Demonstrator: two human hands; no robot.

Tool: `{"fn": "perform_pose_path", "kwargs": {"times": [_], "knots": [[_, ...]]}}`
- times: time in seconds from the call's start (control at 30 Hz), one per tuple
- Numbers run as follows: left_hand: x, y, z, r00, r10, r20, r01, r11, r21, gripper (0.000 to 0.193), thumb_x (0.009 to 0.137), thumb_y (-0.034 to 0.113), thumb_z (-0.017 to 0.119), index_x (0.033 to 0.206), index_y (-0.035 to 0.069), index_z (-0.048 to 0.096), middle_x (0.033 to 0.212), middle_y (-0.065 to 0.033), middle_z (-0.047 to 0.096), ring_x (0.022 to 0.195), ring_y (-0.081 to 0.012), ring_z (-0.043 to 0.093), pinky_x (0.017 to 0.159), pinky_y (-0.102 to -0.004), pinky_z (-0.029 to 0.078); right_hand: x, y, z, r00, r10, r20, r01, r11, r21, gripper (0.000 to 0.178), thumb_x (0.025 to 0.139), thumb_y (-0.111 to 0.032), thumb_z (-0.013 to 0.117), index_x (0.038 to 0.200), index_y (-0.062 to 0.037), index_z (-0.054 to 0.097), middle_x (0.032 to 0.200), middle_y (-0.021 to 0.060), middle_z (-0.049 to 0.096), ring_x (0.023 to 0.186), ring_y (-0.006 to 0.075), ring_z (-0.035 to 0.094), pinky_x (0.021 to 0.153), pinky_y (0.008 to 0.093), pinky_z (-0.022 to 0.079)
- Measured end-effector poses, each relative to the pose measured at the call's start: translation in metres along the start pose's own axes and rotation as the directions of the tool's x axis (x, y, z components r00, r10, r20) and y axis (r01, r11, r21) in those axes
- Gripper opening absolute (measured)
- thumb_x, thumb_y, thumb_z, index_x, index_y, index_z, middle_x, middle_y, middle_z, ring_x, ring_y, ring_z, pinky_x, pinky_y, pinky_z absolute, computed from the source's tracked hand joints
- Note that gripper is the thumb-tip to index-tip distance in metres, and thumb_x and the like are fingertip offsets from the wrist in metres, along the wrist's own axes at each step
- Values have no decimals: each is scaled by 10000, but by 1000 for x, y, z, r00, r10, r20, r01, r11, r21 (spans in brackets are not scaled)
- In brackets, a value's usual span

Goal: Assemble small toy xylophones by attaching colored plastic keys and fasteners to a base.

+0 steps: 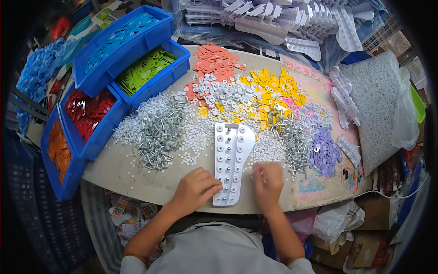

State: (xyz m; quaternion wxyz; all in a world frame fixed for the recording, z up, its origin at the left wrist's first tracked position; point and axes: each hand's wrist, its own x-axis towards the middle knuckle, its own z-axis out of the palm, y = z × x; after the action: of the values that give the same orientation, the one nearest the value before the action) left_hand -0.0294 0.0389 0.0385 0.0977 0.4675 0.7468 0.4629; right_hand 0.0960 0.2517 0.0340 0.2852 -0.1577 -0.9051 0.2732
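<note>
A long white plastic tray [247, 138] stands lengthwise before me at the table's front. Small round white pieces with holes run down both its sides, and metal pins stand in a row along its middle. My left hand [194, 189] is at its lower left edge, thumb and fingertips pinched together; what they hold, if anything, is too small to make out. To the right of the tray, apart from it, is my right hand [269, 182], slightly blurred. Its fingers are curled closed near loose small white discs [269, 153], and their contents are hidden.
Metal pins lie heaped at left [159, 137] and right [296, 144]. Behind are piles of coral pieces [214, 59], white rings [232, 93] and yellow pieces [278, 84], with purple pieces [325, 146] at right. Blue bins [155, 84] crowd the left; a bulging sack [376, 100] stands at right.
</note>
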Motion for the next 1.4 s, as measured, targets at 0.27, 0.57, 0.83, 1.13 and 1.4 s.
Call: {"fn": "perform_pose_path", "kwargs": {"times": [0.27, 0.57, 0.83, 1.13, 1.4], "knots": [[54, -30, -8, 941, -161, -297, 175, 984, 20, 133, 898, 71, 746, 1018, 15, 751, 947, -126, 731, 839, -256, 693, 753, -357, 541, 85, 60, 26, 998, 10, 57, 7, 954, -300, 75, 894, -86, 728, 928, -37, 682, 879, 129, 642, 900, 334, 600, 836, 446, 454], [145, -121, -12, 984, 115, -134, -43, 892, 449, 146, 880, 156, 750, 1006, 84, 765, 997, -91, 715, 784, -273, 687, 717, -390, 549, 62, 30, 6, 998, 56, -1, -56, 992, -111, 61, 921, -66, 703, 934, -24, 662, 862, 110, 647, 860, 290, 604, 801, 415, 468], [142, -93, -15, 963, -245, -110, 264, 935, 237, 75, 871, 110, 730, 924, 62, 707, 897, -85, 670, 937, -265, 660, 826, -401, 517, 20, 13, -24, 931, 345, 119, -359, 924, 132, 44, 919, -23, 689, 945, 5, 667, 843, 54, 683, 806, 108, 589, 757, 276, 472], [17, 9, -21, 966, -258, -18, 244, 932, -268, 138, 880, 55, 772, 1015, 28, 763, 969, -71, 725, 911, -226, 646, 829, -331, 504, -25, -42, -32, 886, 204, 417, -353, 879, 321, 84, 878, -7, 743, 942, -10, 689, 941, 84, 685, 894, 225, 621, 834, 333, 486], [-40, 18, 19, 972, -227, 51, 233, 945, -229, 118, 869, 15, 763, 984, 40, 748, 964, -74, 657, 968, -241, 629, 841, -343, 503, -36, -48, -19, 897, 90, 433, -219, 941, 258, 114, 851, 8, 750, 933, -8, 672, 933, 114, 665, 950, 299, 618, 864, 377, 491]]}}
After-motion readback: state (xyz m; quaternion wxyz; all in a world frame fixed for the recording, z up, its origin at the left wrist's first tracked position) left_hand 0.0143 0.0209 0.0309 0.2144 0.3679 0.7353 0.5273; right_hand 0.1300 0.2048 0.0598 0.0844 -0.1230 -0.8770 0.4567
